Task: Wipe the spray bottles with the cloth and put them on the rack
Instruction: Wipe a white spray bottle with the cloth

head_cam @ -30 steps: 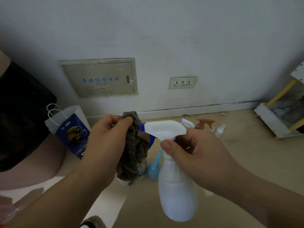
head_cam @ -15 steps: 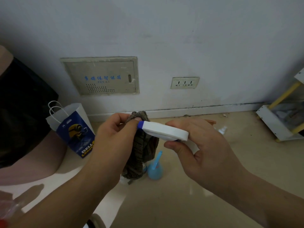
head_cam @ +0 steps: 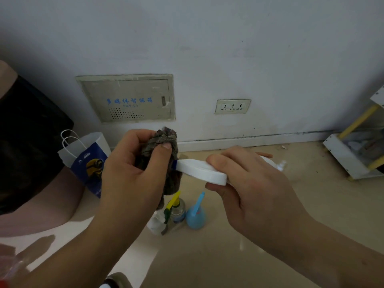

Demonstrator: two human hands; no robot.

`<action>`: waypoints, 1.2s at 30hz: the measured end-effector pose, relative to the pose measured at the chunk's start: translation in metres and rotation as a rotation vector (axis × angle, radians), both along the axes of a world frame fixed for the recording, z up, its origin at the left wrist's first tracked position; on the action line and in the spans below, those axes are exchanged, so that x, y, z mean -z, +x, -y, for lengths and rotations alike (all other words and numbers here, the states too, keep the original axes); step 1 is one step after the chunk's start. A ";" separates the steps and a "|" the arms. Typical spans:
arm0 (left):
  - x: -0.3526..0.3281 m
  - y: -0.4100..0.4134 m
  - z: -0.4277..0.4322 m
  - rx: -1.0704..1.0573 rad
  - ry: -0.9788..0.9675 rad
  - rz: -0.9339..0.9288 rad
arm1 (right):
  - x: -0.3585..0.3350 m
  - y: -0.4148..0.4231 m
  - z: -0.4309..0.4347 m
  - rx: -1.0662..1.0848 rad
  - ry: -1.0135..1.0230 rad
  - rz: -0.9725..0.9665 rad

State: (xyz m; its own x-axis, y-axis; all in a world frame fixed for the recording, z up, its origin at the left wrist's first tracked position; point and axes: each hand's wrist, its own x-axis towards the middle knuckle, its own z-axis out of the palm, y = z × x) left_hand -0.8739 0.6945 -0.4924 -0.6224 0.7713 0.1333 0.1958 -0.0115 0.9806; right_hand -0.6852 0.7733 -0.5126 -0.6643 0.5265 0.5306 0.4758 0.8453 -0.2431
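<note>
Clearly wiping is underway: the left hand (head_cam: 133, 175) clutches the bunched cloth (head_cam: 164, 146) against the nozzle of the white spray bottle (head_cam: 200, 172), which the right hand (head_cam: 249, 190) grips by its head. Next, likely, comes carrying it to the rack (head_cam: 353, 161), well right of the bottle.

Spray bottle (head_cam: 200, 171) body hidden behind right hand (head_cam: 256, 194), rack (head_cam: 340, 159) cut off, rt edge
</note>
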 end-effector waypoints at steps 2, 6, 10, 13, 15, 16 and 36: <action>-0.002 0.000 0.000 -0.001 0.056 -0.098 | 0.002 0.001 0.000 0.010 -0.041 0.017; 0.008 0.017 0.003 0.130 0.033 -0.329 | 0.006 -0.001 -0.002 0.035 -0.067 0.070; 0.015 0.052 0.004 0.228 -0.014 -0.591 | 0.010 -0.001 0.000 0.045 -0.163 0.098; 0.010 0.056 -0.002 0.342 -0.046 -0.696 | 0.008 -0.001 -0.003 0.020 -0.404 0.045; 0.008 0.043 0.001 0.294 0.038 -0.811 | 0.005 -0.007 -0.005 0.001 -0.292 0.068; 0.010 0.032 -0.002 0.245 0.010 -0.777 | 0.006 -0.007 -0.007 0.028 -0.269 0.083; 0.013 0.020 -0.002 0.215 -0.100 -0.819 | 0.018 -0.003 -0.013 -0.138 -0.531 -0.061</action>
State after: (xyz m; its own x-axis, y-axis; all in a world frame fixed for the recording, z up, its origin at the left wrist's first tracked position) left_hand -0.8538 0.6963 -0.5058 -0.1983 0.8937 0.4025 0.8474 -0.0501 0.5286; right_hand -0.6880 0.7859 -0.5307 -0.7225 0.6425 0.2554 0.3410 0.6525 -0.6767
